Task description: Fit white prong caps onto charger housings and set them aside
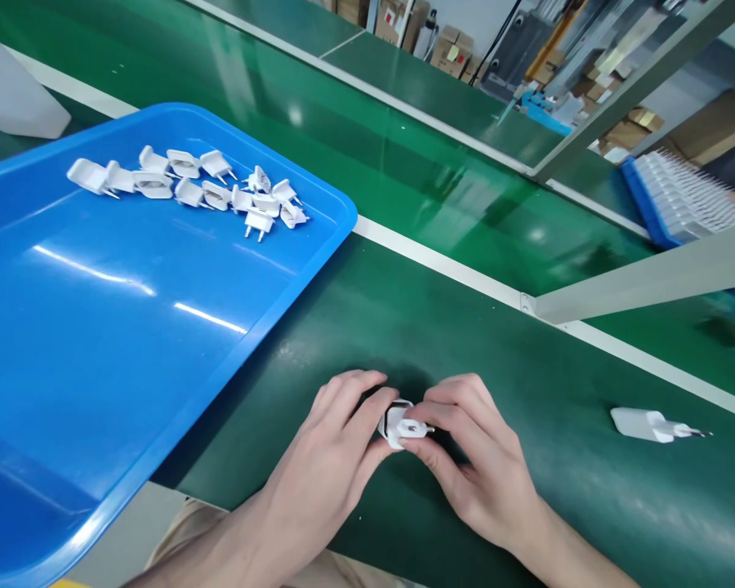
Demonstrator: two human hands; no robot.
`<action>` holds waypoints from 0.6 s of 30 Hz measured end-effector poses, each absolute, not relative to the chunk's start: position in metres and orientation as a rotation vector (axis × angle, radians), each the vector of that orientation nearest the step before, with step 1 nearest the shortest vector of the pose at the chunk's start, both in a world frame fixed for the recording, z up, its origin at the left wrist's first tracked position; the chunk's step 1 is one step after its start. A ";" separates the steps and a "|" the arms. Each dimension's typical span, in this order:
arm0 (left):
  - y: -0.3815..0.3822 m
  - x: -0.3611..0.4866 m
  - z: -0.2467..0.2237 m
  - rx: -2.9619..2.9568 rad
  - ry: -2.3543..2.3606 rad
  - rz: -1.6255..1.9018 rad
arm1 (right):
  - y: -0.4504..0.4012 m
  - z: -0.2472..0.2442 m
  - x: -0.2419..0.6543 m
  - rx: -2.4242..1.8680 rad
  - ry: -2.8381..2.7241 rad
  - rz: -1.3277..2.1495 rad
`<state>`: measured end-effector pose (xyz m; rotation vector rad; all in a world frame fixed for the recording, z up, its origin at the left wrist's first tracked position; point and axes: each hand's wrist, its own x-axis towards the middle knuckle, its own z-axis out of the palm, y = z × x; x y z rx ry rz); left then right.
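Near the front of the green table (563, 376), both my hands are closed on a small white plug piece (398, 425) with metal pins. My left hand (336, 433) grips its left side, where a dark edge shows. The fingers of my right hand (478, 449) pinch its right end, beside the pins. Off to the right, a white charger with a pinned plug (640, 425) lies on the table. Several white plug pieces (189, 192) lie along the far side of the blue tray (238, 359) on the left.
A pale metal frame post (649, 273) rises at the right. Beyond the white rail (434, 265) runs a glossy green surface. At the far right, a blue tray of white pinned parts (692, 200) stands near a person's arm. Cardboard boxes (452, 51) stand at the back.
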<state>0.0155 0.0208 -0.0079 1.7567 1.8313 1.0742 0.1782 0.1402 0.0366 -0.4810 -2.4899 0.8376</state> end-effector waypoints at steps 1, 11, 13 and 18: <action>0.021 0.016 -0.007 1.759 1.835 1.076 | 0.140 0.036 0.178 -0.475 -2.493 0.831; 0.024 0.016 0.001 1.809 1.899 1.071 | 0.134 0.040 0.180 -0.444 -2.560 0.619; 0.025 0.016 0.000 1.805 1.912 1.075 | 0.134 0.042 0.181 -0.450 -2.591 0.603; 0.026 0.016 0.001 1.816 1.912 1.077 | 0.135 0.047 0.179 -0.520 -2.633 0.699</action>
